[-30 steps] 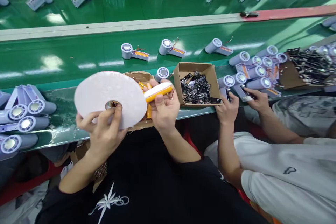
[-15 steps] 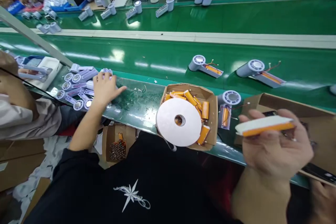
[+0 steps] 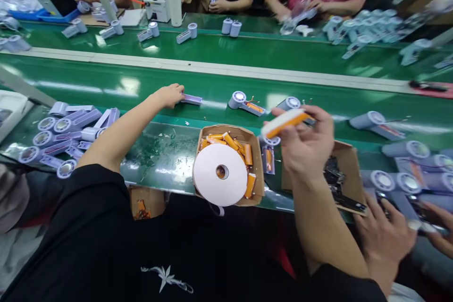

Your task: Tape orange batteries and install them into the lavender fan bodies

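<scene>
Over the green belt, my left hand [image 3: 171, 95] is closed around a lavender handheld fan housing [image 3: 192, 99]; the hand hides its round end, while its open handle points right. My right hand [image 3: 307, 144], raised at the right, grips an orange battery [image 3: 288, 123] with a white strip along its top. Between my arms a white roll of adhesive tape [image 3: 208, 174] lies on a cardboard box [image 3: 261, 184] of orange batteries. Just right of that box stands a fan housing [image 3: 269, 159] with a battery in its handle, partly behind my right hand.
Fan housings [image 3: 63, 125] are heaped at the left. More fans with wires [image 3: 238, 99] lie along the belt [image 3: 116, 75]. A second box [image 3: 348, 160] holds black parts. At lower right a co-worker's hands [image 3: 385, 231] work on fans; other people sit across the line.
My left hand let go of the tape roll, reached to the heap at left, and is now over the belt with a fan housing. My right hand keeps the battery. The view swung about.
</scene>
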`<action>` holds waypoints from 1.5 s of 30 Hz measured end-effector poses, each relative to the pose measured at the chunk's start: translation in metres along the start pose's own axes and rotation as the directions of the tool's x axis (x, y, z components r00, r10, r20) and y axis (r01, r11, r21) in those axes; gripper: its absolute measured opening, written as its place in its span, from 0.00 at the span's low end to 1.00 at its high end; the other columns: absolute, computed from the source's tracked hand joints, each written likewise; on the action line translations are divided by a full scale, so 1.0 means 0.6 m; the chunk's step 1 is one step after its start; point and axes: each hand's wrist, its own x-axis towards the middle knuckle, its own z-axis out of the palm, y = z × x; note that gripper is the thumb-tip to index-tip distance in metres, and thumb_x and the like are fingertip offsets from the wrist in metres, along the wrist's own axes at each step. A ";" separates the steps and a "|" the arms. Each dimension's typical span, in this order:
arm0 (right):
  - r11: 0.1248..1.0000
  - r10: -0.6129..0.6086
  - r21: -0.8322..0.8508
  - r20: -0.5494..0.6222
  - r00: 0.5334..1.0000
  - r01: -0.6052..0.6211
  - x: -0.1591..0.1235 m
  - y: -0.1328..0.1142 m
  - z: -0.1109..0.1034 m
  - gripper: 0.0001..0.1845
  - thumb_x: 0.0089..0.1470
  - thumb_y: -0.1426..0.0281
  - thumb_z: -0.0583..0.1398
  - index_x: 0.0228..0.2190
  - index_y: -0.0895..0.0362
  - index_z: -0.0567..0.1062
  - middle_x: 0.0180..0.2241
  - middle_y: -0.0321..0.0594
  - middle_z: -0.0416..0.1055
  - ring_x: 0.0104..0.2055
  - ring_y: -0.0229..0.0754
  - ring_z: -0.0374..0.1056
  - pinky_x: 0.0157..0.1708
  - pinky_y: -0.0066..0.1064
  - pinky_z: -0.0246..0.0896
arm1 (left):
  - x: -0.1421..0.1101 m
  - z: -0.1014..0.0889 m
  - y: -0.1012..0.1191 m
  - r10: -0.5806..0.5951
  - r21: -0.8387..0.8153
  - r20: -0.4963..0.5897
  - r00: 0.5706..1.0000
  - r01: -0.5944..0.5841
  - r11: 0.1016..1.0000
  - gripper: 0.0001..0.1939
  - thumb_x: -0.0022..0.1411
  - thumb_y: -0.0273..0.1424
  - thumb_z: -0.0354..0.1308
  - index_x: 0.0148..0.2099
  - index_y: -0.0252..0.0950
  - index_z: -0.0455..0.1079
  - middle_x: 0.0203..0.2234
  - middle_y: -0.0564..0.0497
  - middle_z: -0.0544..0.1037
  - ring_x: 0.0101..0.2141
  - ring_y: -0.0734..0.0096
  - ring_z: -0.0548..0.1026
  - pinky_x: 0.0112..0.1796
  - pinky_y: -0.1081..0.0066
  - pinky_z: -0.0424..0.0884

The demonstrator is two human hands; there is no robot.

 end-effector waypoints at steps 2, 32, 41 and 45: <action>1.000 0.024 -0.005 0.116 0.993 -0.024 0.050 0.020 0.027 0.25 0.61 0.58 0.74 0.56 0.43 0.76 0.51 0.40 0.84 0.56 0.53 0.84 0.54 0.49 0.86 | 0.038 -0.001 -0.004 0.029 0.022 0.022 0.999 -0.030 0.999 0.31 0.60 0.29 0.62 0.66 0.38 0.80 0.65 0.40 0.76 0.64 0.49 0.71 0.64 0.59 0.68; 0.903 0.378 -0.372 0.444 0.812 -0.216 0.200 0.219 0.199 0.36 0.49 0.45 0.72 0.53 0.53 0.83 0.37 0.45 0.87 0.44 0.60 0.86 0.55 0.58 0.84 | 0.096 0.016 0.070 0.181 -0.014 -0.169 0.969 -0.186 0.982 0.15 0.66 0.17 0.62 0.50 0.29 0.86 0.46 0.29 0.86 0.51 0.46 0.84 0.49 0.56 0.76; 0.904 0.323 -0.405 0.439 0.838 -0.137 0.191 0.253 0.170 0.27 0.50 0.44 0.72 0.48 0.43 0.85 0.35 0.46 0.87 0.43 0.69 0.86 0.47 0.62 0.86 | 0.122 0.015 0.084 0.293 0.112 -0.153 0.944 -0.278 0.954 0.14 0.67 0.19 0.61 0.46 0.34 0.87 0.46 0.35 0.88 0.50 0.54 0.86 0.49 0.60 0.76; 0.907 0.313 -0.406 0.461 0.831 -0.116 0.191 0.259 0.158 0.22 0.54 0.45 0.70 0.48 0.38 0.84 0.37 0.45 0.87 0.44 0.68 0.87 0.48 0.63 0.85 | 0.122 0.009 0.105 0.271 0.146 -0.186 0.945 -0.246 0.958 0.16 0.72 0.22 0.57 0.44 0.37 0.88 0.45 0.36 0.88 0.51 0.46 0.85 0.55 0.50 0.74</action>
